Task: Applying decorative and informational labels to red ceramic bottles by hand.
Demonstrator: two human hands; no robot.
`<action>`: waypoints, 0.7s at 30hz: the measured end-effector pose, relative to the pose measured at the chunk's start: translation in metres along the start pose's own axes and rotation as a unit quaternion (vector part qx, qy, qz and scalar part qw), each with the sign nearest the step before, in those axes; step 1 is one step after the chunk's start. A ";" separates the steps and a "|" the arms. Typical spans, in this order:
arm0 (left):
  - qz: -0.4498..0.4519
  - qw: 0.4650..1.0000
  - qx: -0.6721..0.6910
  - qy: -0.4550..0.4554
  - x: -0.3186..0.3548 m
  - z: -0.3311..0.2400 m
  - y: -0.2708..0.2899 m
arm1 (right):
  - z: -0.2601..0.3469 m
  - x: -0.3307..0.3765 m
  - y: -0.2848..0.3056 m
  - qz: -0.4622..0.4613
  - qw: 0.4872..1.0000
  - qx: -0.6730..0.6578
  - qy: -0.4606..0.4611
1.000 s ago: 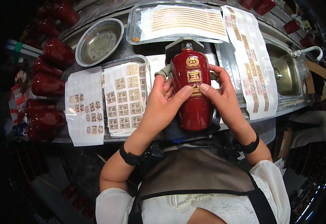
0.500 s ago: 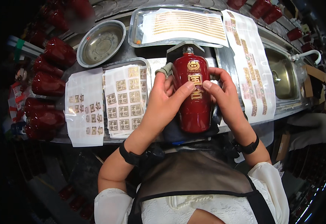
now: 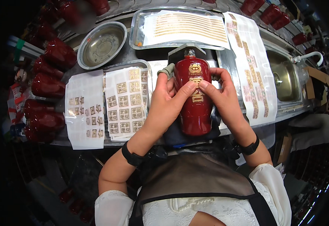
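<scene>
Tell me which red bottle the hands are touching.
The glossy red bottle at centre, between the left hand and right hand, gold decals down its front; the other red bottles sit toward the picture's edges.

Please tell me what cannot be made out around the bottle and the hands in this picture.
All in the head view:
- Underside of the glossy red bottle: hidden by the bottle itself.
- Lower part of the upper gold character: covered by the thumbs of the left hand and right hand.
- Small lettering beneath the gold crest: too small to read.
- Lower left of the steel sink: under the long label sheet.
</scene>
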State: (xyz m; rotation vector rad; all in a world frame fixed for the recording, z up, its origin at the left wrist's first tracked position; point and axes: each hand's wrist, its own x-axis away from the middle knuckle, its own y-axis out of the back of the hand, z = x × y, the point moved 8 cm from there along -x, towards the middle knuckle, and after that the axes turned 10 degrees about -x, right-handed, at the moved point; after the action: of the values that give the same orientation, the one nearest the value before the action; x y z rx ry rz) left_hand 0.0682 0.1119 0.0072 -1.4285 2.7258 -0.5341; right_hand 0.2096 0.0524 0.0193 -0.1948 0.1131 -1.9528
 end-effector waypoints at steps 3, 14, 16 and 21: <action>-0.002 1.000 0.005 -0.001 -0.002 -0.004 0.000 | -0.001 -0.003 0.003 -0.007 0.999 0.035 -0.015; -0.020 1.000 0.014 0.018 -0.007 -0.003 0.001 | -0.005 -0.010 0.003 -0.021 0.999 0.030 -0.030; -0.017 1.000 0.016 0.016 -0.008 -0.002 0.001 | -0.004 -0.011 0.003 -0.022 0.999 0.031 -0.016; -0.016 0.999 0.018 0.026 -0.007 0.000 0.003 | -0.007 -0.012 0.007 -0.014 0.999 0.032 -0.031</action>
State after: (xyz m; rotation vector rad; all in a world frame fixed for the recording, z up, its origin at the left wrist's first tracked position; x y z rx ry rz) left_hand 0.0702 0.1195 0.0053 -1.4728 2.7211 -0.6268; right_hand 0.2188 0.0606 0.0101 -0.2153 0.0087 -1.9739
